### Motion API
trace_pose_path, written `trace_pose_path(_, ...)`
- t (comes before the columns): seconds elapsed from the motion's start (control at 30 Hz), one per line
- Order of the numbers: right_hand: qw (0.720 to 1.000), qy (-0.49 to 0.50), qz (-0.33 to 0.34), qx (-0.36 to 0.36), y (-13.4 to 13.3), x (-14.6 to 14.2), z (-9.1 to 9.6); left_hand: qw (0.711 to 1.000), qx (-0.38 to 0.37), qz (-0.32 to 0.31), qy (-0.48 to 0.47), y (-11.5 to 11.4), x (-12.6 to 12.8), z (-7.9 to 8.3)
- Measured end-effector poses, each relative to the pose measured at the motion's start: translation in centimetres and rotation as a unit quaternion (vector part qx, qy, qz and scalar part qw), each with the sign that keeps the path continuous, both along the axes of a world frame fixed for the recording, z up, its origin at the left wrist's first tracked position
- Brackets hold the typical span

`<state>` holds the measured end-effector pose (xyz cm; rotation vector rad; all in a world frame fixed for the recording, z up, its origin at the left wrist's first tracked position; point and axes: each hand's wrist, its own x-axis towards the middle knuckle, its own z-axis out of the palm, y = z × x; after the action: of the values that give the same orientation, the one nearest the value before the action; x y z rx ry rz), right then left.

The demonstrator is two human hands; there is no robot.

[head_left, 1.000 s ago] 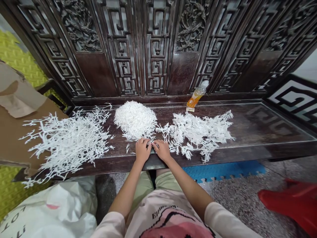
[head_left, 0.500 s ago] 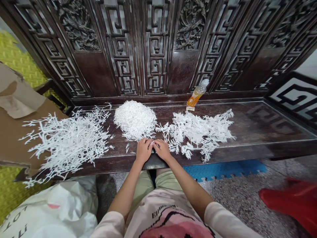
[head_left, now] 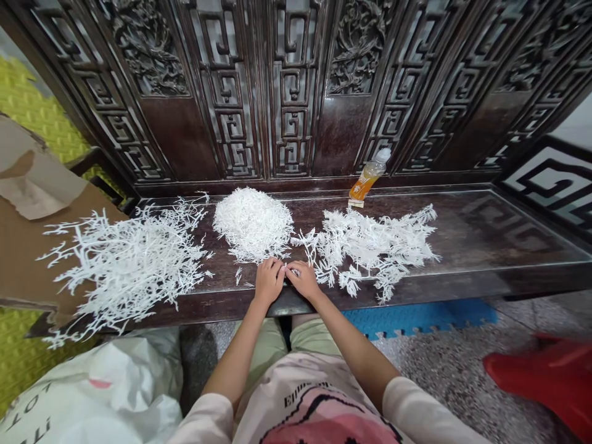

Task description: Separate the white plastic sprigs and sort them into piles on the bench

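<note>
Dark carved lattice [head_left: 263, 111] fills twelve o'clock of the view, and beneath it stretches the long wooden surface [head_left: 467, 246]. Branching white strands [head_left: 134, 259] sprawl over at nine o'clock, feathery white sprigs [head_left: 365, 240] lie across at three, and nearer the middle, also toward nine, sits a rounded white heap [head_left: 252, 223]. Part-orange bottle [head_left: 367, 176] at two! Down at six, left hand [head_left: 269, 280] and right hand [head_left: 303, 279] sit close together, fingers curled in; whether they grip anything, I can't tell.

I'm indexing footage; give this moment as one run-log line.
left hand, right hand: close together at front of bench; grip: contents unclear; beyond: white mound; left: branched white pile; right: feathery white pile
</note>
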<state>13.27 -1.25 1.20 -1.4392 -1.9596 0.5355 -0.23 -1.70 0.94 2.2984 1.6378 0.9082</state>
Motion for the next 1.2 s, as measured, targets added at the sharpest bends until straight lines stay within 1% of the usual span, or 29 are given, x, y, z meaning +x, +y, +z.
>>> trace_pose_path(0.23,1.000,-0.009,0.010,-0.014,0.0,0.0,-0.1,1.000,0.004,0.020,0.004,-0.1,0.0,-0.1)
trace_pose_path(0.4,1.000,0.007,0.003,-0.015,0.0,-0.1,-0.1,1.000,0.002,0.027,0.003,0.0,0.0,-0.2)
trace_pose_path(0.57,1.000,0.009,0.002,-0.009,0.1,0.0,-0.3,0.999,-0.007,0.011,0.031,0.0,0.1,-0.1)
trace_pose_path(0.87,0.994,-0.109,-0.004,-0.004,-0.1,-0.2,-0.3,0.998,-0.023,0.008,0.061,0.3,0.3,-0.3)
trace_pose_path(1.1,0.989,-0.144,-0.013,0.000,-0.1,-0.5,-0.4,0.998,-0.058,-0.007,0.035,1.0,-0.1,-1.0)
trace_pose_path(1.2,0.986,-0.158,-0.049,-0.015,0.3,-0.6,-0.8,0.998,-0.057,-0.004,0.021,1.1,-0.1,-1.1)
